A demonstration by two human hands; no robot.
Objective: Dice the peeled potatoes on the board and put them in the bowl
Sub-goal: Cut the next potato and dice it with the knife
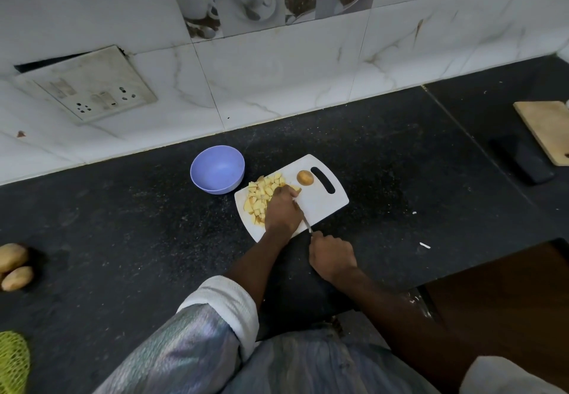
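Pale yellow potato cubes (261,198) are heaped on the smooth white plastic board (320,202), covered by the left hand (281,209). A slim metal knife (306,222) is gripped by the right hand (332,255). The round lilac bowl (217,169) is set just left.

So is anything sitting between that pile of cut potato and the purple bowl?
Nothing visible. The diced potato lies at the board's left end, and the empty bowl stands just beyond that edge, with only bare counter between.
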